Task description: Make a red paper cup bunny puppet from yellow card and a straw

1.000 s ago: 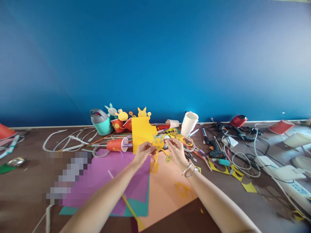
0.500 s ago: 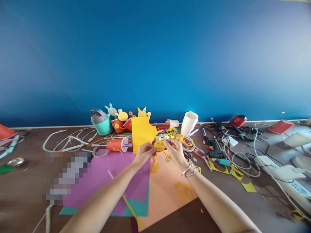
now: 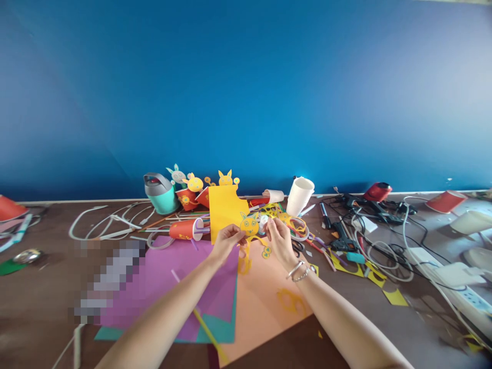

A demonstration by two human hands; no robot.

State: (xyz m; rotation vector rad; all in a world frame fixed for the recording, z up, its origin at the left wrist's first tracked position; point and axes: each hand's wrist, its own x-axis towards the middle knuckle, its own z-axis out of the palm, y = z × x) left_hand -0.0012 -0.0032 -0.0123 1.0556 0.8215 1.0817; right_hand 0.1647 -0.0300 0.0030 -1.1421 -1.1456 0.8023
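A yellow paper rabbit head [image 3: 249, 224] with drawn eyes and upright ears is pinched at its left edge by my left hand [image 3: 226, 243]. My right hand [image 3: 280, 241] is just right of it, apart from the paper, its fingertips together; whatever they hold, if anything, is hidden. A small white round thing [image 3: 263, 224] lies between the rabbit head and my right fingers. Below hangs or lies a yellow cutout strip with a round drawn end [image 3: 266, 251], over an orange paper sheet [image 3: 265, 302].
Purple paper [image 3: 169, 277] lies at the left. Behind stand a yellow card [image 3: 223, 210], a tipped red cup [image 3: 184, 229], a teal container [image 3: 163, 197], paper rabbit figures and a white cup [image 3: 300, 196]. Glue guns [image 3: 340, 236], cables and a power strip [image 3: 467, 294] lie at the right.
My right fingers have let go of the rabbit head's right side and drawn a little to the right. The head now shows fully, ears up, in my left hand.
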